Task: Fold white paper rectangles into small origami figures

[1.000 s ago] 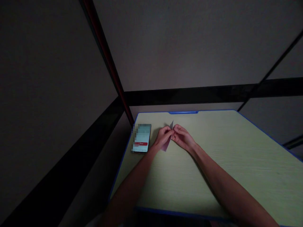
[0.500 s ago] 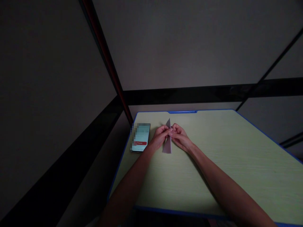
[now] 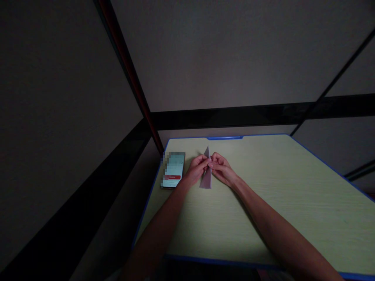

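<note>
Workpiece: one thin sheet (image 3: 206,181), apparently paper, pale mauve-grey and matte, located above the counter (image 3: 278,175) between the two hands. Its visible outline is long and narrow, with a pointed far end and a wider, straight-cut near end. The sheet stands on a slant, with a crisp, straight edge along its right side.

Left hand (image 3: 197,168): fingers (image 3: 202,158) closed in a pinch on the left side of the sheet, near mid-length. Right hand (image 3: 222,168): thumb and curled fingers closed on the right edge at the same level, the thumb tip close to the left thumb. The fingertips behind the sheet are hidden. Both forearms are bare and angle in from the near side.

Counter: flat top, pale yellow-green, with fine wood-like grain. A smooth blue edging (image 3: 319,158) follows the border; a glossy blue bar (image 3: 225,137) is set into the far edge.

Phone (image 3: 174,169): thin rectangular slab with a lit, glassy screen, lying flat to the left of the left hand. The screen shows a red strip; its left part is pixelated.

Surround: dull grey panels (image 3: 219,58) with faint texture, crossed by a glossy black band (image 3: 234,118).
</note>
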